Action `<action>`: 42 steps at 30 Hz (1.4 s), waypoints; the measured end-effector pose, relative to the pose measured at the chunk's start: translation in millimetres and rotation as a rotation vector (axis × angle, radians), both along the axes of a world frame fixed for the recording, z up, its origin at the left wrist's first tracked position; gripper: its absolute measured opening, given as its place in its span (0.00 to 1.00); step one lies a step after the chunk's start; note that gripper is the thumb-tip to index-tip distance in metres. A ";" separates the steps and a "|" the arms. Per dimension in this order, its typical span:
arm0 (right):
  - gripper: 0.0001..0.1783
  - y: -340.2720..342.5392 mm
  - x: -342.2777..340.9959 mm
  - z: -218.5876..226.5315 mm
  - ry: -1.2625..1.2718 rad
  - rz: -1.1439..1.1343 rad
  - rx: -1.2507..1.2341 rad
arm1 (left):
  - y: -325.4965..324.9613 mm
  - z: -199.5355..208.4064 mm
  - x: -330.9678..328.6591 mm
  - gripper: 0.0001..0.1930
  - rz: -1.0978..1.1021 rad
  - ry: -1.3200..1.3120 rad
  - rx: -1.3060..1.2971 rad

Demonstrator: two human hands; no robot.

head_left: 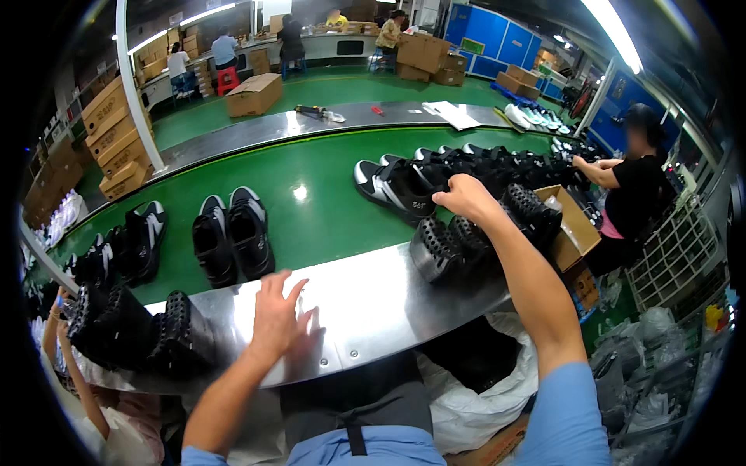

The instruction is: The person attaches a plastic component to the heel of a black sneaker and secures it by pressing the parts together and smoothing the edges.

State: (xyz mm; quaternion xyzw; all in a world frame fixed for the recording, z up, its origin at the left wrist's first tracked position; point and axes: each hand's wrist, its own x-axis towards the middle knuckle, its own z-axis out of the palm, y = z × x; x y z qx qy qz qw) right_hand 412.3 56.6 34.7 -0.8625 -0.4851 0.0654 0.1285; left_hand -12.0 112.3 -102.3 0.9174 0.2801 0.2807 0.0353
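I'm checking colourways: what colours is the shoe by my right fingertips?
The shoe is mostly black with light grey parts; head view shows it.

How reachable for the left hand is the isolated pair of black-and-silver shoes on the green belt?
Probably yes: the left hand is open, apparently empty, above the silver metal ledge close to the shoes, with nothing visible in between.

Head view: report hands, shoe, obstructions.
Right hand at black-and-silver shoe, contact unclear. Left hand empty over metal ledge. Studded black pieces near right forearm.
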 end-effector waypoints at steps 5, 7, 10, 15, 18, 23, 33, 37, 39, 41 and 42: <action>0.44 98.5 93.6 -33.3 0.042 -0.125 -0.219 | -33.6 -31.8 16.4 0.30 0.145 -0.008 -0.268; 0.51 115.7 109.1 -59.1 0.031 -0.122 -0.220 | -35.6 -25.8 18.0 0.28 0.125 0.026 -0.249; 0.66 141.1 99.2 -71.7 0.016 -0.121 -0.316 | -35.8 -20.8 16.5 0.26 0.132 0.026 -0.266; 0.45 179.2 47.7 -78.9 -0.113 -0.048 -0.297 | -35.1 -26.1 14.4 0.26 0.140 0.029 -0.251; 0.32 192.8 -7.0 -80.0 -0.144 -0.039 -0.247 | -34.4 -26.1 12.6 0.27 0.138 0.011 -0.241; 0.24 165.3 -115.3 -61.4 -0.080 -0.003 -0.151 | -31.7 -30.0 2.9 0.34 0.148 -0.144 -0.346; 0.25 3.5 -275.1 -62.3 -0.006 0.397 0.165 | -50.8 7.1 -2.8 0.47 0.118 -0.698 -0.565; 0.18 -89.7 -246.9 2.1 0.158 0.426 0.526 | -44.3 -9.0 -34.3 0.33 0.279 -0.637 -0.605; 0.11 -119.6 -182.8 27.2 0.040 0.216 0.748 | -51.1 12.5 -40.0 0.32 0.374 -0.626 -0.506; 0.15 -149.2 -79.3 29.5 -0.108 -0.188 0.736 | -59.8 51.9 -32.5 0.25 0.351 -0.562 -0.177; 0.21 -169.0 -17.0 23.4 -0.183 -0.342 0.683 | -60.2 67.7 -27.6 0.22 0.324 -0.483 -0.043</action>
